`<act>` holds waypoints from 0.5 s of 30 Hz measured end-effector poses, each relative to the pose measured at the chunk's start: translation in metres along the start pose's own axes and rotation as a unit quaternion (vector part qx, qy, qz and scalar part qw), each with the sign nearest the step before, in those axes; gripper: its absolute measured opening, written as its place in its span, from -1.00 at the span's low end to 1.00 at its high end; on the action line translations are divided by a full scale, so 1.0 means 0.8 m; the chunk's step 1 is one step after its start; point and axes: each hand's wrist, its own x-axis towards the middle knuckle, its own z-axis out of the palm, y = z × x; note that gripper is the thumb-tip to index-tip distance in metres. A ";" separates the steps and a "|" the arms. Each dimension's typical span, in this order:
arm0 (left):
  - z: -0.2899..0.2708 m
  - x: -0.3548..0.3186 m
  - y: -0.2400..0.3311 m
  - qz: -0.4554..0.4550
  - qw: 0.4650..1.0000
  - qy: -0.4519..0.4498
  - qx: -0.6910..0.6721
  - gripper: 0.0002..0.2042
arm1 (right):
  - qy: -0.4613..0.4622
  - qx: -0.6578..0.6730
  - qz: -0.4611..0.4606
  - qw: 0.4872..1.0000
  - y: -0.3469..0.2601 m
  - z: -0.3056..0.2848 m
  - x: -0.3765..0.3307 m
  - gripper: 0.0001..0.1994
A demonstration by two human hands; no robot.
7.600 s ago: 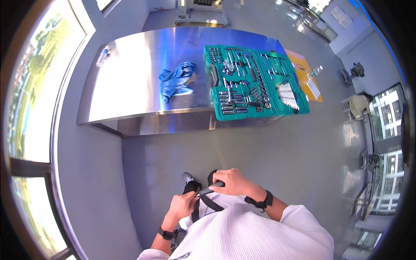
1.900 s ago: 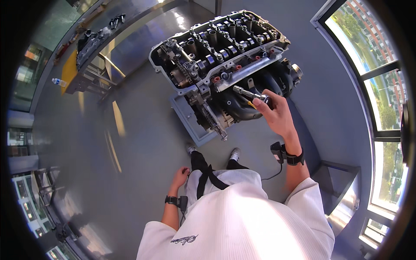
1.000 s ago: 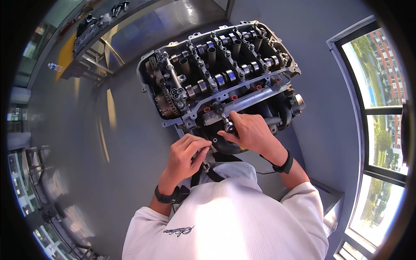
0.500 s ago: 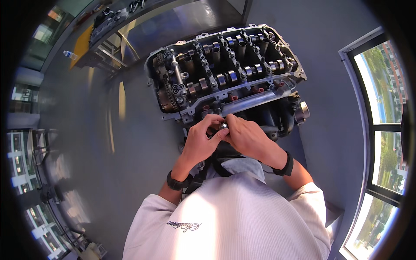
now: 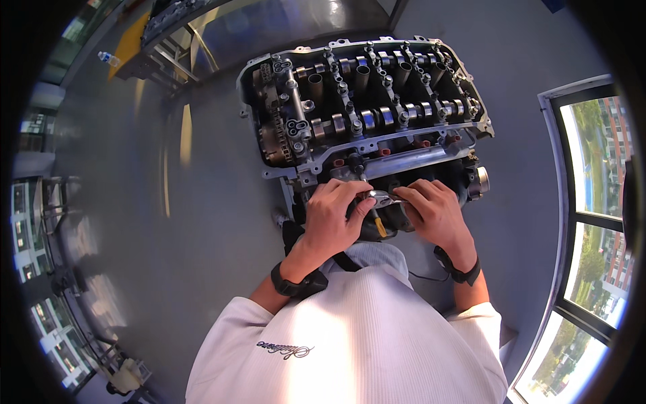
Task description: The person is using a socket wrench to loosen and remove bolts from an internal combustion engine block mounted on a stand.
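Hands on a ratchet at the engine's near edge

Engine [image 5: 367, 108] stands on the grey floor [image 5: 202, 222], its open top showing camshafts and valve gear, with the chain end toward the person's left. Both hands meet at the near long edge of the engine, just below the silver rail [image 5: 410, 158] that runs along that side. Left hand [image 5: 336, 215] is curled, fingers closed around the head of a chrome ratchet [image 5: 378, 197]; thumb and forefinger pinch it from the left. Right hand [image 5: 434, 212] lies just beside it, fingers bent and touching the ratchet's other end. A yellow-tipped piece [image 5: 380, 225] hangs down between the two hands. Each wrist carries a black band. Behind the engine, near the far left, stands a metal bench [image 5: 195, 40].
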 end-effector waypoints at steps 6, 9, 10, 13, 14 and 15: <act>0.004 -0.020 -0.015 -0.037 0.999 0.024 -0.025 -0.82 | -0.065 -0.139 0.016 0.988 0.032 -0.047 0.006 -0.68; 0.015 -0.030 -0.020 -0.019 0.999 0.049 -0.012 -0.81 | -0.051 -0.191 -0.024 0.980 0.028 -0.047 0.025 -0.66; 0.019 -0.029 -0.020 -0.022 0.998 0.051 -0.011 -0.81 | -0.053 -0.189 -0.026 0.980 0.029 -0.048 0.031 -0.66; 0.027 -0.023 -0.017 -0.023 0.997 0.076 0.000 -0.80 | 0.013 -0.191 -0.069 0.979 0.035 -0.047 0.037 -0.68; 0.028 -0.022 -0.016 -0.025 0.997 0.068 0.003 -0.81 | 0.013 -0.189 -0.069 0.979 0.037 -0.047 0.036 -0.68; 0.031 -0.021 -0.015 -0.026 0.998 0.060 0.005 -0.82 | 0.013 -0.184 -0.065 0.981 0.039 -0.046 0.034 -0.68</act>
